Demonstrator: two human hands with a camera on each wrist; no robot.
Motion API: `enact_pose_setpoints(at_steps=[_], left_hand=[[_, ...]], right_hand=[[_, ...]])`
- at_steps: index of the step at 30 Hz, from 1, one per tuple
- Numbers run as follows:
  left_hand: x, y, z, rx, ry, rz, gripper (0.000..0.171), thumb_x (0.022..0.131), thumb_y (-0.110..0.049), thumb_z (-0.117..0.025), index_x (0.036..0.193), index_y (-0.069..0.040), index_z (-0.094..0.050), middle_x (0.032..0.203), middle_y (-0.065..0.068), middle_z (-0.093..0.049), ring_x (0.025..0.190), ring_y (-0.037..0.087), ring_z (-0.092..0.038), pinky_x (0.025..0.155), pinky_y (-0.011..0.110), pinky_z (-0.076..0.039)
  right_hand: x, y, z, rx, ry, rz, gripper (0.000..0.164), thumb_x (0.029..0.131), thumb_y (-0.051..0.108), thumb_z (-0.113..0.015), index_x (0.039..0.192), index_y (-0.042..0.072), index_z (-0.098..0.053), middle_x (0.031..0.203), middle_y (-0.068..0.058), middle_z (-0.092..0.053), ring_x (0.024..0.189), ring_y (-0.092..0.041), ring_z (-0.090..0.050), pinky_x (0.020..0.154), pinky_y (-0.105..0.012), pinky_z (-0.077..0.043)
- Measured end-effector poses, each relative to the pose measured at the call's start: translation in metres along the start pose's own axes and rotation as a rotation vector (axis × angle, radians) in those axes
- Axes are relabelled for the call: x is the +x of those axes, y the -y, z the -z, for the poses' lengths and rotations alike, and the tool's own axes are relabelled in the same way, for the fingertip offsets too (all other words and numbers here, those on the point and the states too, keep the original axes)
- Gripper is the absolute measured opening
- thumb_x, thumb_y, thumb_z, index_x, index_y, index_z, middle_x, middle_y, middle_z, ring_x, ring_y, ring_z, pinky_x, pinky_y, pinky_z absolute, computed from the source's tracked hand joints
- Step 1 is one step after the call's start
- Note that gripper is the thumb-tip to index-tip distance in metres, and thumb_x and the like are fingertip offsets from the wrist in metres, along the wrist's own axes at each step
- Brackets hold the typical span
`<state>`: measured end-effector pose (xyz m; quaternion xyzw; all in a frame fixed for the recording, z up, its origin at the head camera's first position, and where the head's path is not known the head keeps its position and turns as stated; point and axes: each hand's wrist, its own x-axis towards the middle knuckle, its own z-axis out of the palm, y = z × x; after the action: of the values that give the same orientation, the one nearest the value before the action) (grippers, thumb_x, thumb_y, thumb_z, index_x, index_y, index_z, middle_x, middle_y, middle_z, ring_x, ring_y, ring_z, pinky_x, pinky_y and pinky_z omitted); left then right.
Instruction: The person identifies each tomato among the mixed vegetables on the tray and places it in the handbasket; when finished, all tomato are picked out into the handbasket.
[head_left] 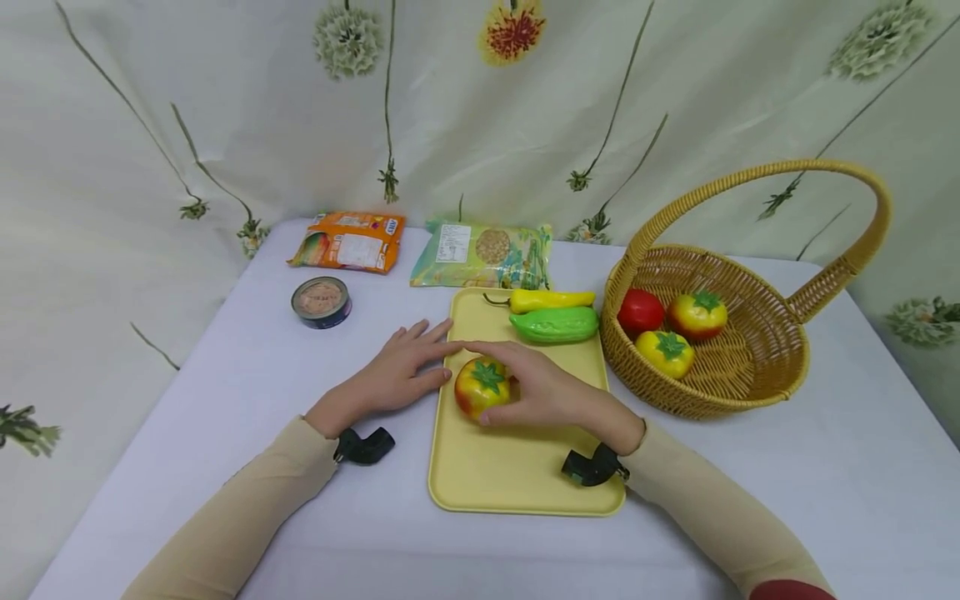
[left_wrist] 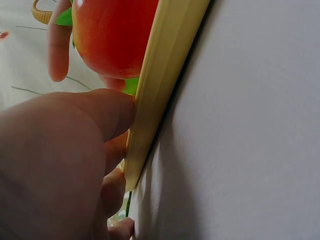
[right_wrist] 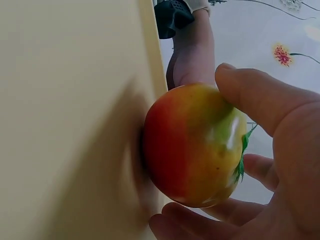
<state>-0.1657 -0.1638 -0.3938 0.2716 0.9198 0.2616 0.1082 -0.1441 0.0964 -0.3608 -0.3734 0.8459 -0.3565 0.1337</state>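
A red-and-yellow toy tomato [head_left: 480,388] with a green leafy top sits on the left part of a yellow tray [head_left: 525,487]. My right hand [head_left: 543,387] holds it from the right, with the thumb and fingers curved round its sides, as the right wrist view shows the tomato [right_wrist: 192,145] between them. At the tray's left edge lies my left hand [head_left: 397,371], palm down with its fingers spread; in the left wrist view its fingertips touch the tray's rim [left_wrist: 150,95]. On the tray's far end rest a yellow chili pepper [head_left: 551,300] and a green bumpy gourd [head_left: 555,325].
Right of the tray stands a wicker basket [head_left: 765,383] with a tall handle, holding a red tomato [head_left: 641,312] and two yellowish ones [head_left: 664,354]. Behind the tray lie an orange snack bag [head_left: 352,242] and a green bag [head_left: 483,254]. A round can [head_left: 321,302] stands at left.
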Motion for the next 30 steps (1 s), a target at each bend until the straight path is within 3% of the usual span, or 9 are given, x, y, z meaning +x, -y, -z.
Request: enact_pose_setpoints(at_steps=[9,30], left_hand=[[0.0007,0.0002,-0.0005,0.003,0.006,0.009,0.051,0.104,-0.034,-0.055,0.152,-0.017,-0.051,0.17,0.011,-0.025,0.157,0.048,-0.011,0.125,0.07,-0.004],[0.0004,0.0012,-0.0025,0.008,-0.009,-0.005,0.051,0.103,-0.033,-0.056,0.151,-0.015,-0.052,0.169,0.013,-0.027,0.157,0.049,-0.013,0.123,0.072,-0.005]], right_hand=[[-0.0004,-0.0007,-0.003,-0.014,0.036,-0.064,0.081,0.087,0.036,-0.081,0.154,0.012,-0.043,0.148,-0.009,-0.055,0.135,-0.024,-0.054,0.116,-0.046,-0.044],[-0.0019,-0.0017,-0.0032,-0.016,0.053,-0.054,0.078,0.088,0.033,-0.08,0.154,0.013,-0.043,0.147,-0.009,-0.055,0.133,-0.025,-0.055,0.115,-0.047,-0.045]])
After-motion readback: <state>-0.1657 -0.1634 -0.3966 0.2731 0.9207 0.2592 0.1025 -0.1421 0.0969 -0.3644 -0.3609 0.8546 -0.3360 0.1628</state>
